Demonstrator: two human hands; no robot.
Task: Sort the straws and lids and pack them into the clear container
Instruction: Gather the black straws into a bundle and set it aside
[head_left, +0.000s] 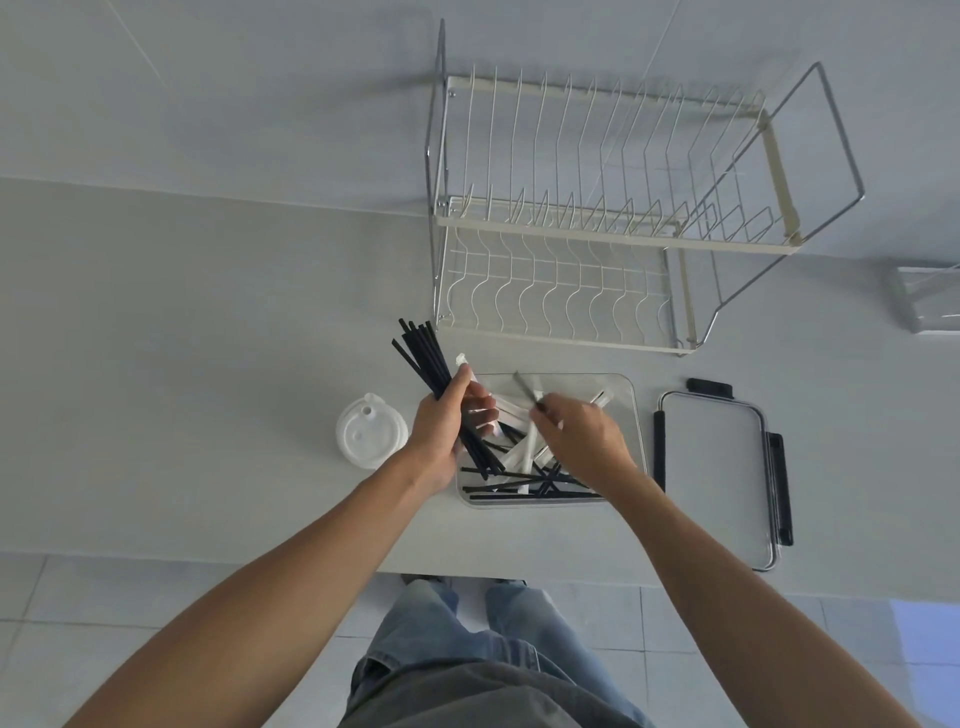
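My left hand (445, 426) grips a bundle of black straws (423, 349) that fans out up and to the left, over the left edge of the clear container (635, 410). My right hand (582, 435) hovers over the container and pinches a single black straw (524, 385), blurred by motion. Inside the container lie loose black straws (530, 488) and several white paper-wrapped straws (524, 448), crossing each other. A stack of white cup lids (370, 432) sits on the counter just left of my left hand.
The container's clear lid (714, 470) with black clips lies flat to the right. A two-tier wire dish rack (613, 218) stands behind the container. A clear box (930, 299) shows at the far right edge. The counter's front edge runs below the container.
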